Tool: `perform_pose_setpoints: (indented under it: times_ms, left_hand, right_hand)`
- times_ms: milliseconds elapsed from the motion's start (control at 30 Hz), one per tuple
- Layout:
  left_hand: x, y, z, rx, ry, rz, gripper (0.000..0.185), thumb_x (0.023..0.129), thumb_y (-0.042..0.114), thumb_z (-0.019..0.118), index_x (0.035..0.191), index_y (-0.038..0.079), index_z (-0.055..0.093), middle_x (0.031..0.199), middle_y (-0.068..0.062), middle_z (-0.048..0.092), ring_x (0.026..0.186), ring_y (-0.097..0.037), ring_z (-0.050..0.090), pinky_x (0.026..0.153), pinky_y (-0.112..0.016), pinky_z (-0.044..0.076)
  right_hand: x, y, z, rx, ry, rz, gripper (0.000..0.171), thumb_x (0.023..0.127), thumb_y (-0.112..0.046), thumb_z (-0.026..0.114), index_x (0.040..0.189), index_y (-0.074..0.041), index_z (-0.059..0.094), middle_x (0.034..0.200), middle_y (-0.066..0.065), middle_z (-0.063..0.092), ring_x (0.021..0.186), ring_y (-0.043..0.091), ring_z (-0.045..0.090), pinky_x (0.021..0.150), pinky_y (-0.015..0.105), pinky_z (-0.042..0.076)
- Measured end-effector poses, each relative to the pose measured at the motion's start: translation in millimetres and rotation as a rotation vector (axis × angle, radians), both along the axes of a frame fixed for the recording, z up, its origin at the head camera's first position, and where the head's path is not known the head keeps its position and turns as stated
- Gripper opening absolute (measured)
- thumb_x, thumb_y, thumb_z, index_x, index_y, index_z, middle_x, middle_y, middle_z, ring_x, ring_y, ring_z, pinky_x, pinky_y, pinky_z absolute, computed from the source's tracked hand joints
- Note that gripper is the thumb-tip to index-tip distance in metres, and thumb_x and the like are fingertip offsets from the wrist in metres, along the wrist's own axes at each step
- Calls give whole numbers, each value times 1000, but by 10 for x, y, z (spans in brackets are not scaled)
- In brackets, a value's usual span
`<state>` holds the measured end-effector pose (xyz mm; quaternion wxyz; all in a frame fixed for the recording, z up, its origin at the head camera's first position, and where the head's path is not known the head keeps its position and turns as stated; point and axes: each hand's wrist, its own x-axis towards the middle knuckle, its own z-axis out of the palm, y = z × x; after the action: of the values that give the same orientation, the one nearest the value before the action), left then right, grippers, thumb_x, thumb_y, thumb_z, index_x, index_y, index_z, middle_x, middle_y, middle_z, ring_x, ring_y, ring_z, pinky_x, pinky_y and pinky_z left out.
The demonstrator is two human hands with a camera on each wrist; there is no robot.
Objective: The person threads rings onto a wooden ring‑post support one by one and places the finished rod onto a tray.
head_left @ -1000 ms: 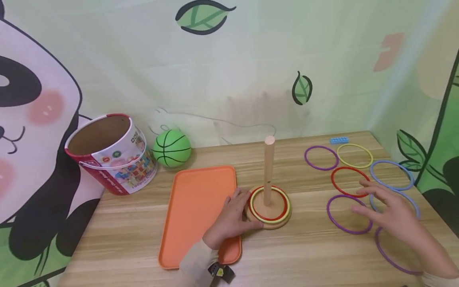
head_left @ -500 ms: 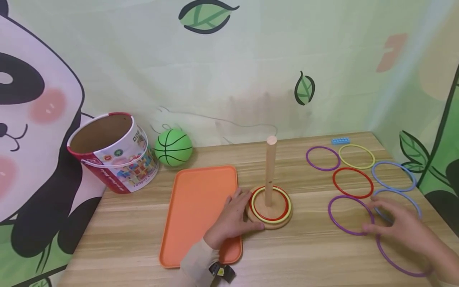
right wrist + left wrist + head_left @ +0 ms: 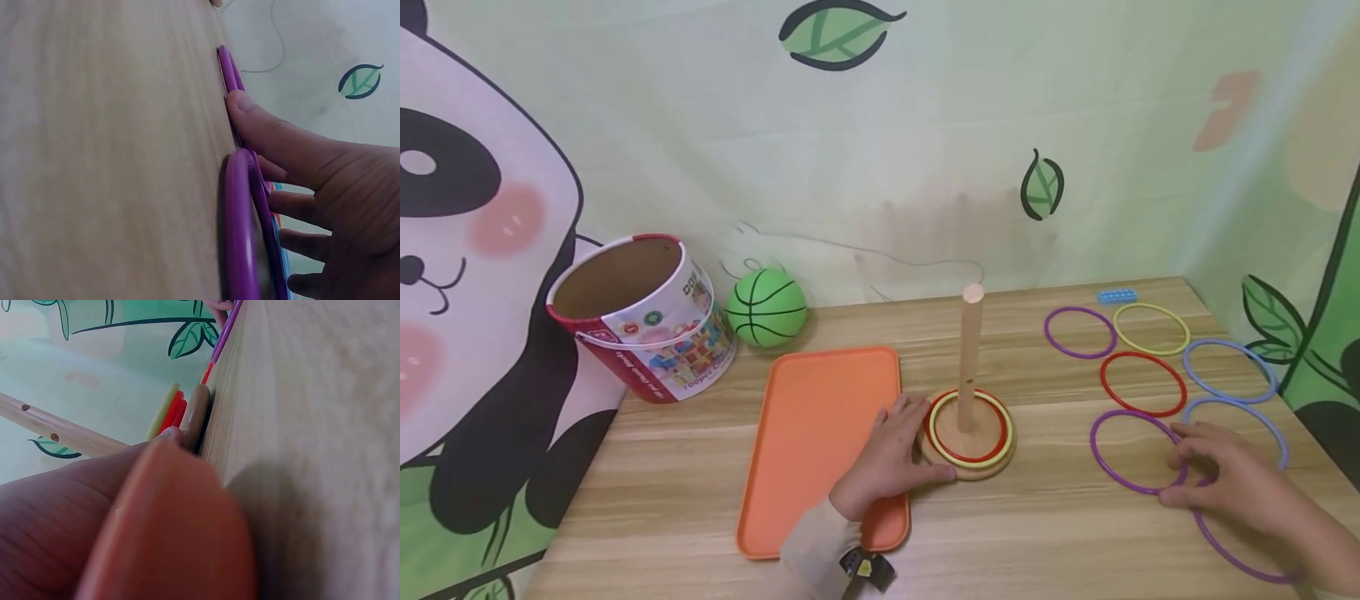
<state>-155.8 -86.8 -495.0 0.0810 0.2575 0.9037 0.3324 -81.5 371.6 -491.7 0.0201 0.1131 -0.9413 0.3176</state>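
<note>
The left hand point(image 3: 891, 458) lay with relaxed fingers against the peg base point(image 3: 967, 454), seemingly steadying it on the table point(image 3: 1045, 533), while the right hand point(image 3: 1240, 479) pinched the near edge of a purple ring point(image 3: 1138, 452) lying flat beside it.

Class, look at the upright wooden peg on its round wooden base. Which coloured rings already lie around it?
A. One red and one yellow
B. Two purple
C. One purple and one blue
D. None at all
A: a thin red plastic ring and a thin yellow plastic ring lie flat on the round wooden base, encircling the upright wooden peg.
</note>
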Motion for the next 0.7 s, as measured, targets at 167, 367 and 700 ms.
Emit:
perform_pose_setpoints:
  times_ms: [167,367,700]
  left_hand:
    - [-3,11,11,-8,4,0,108,83,55,87,164,6,35,168,-16,36,162,-37,11,126,-64,8]
    - [1,2,12,1,6,-1,108,83,54,87,164,7,36,168,-15,37,162,-38,11,126,-64,8]
    - [7,-3,11,-5,6,12,107,82,53,88,164,8,37,168,-16,37,162,-37,12,126,-63,9]
  right_hand:
    - [14,20,10,-7,-24,-17,36,67,-22,99,81,-18,66,146,43,47,132,68,35,119,68,23]
    - [22,-3,0,-10,-22,-18,36,67,-28,99,78,-22,65,145,44,47,134,71,32,109,84,18]
    - [5,52,-5,-25,-54,5,29,68,-20,98,87,-17,77,143,44,49,137,71,29,113,83,9]
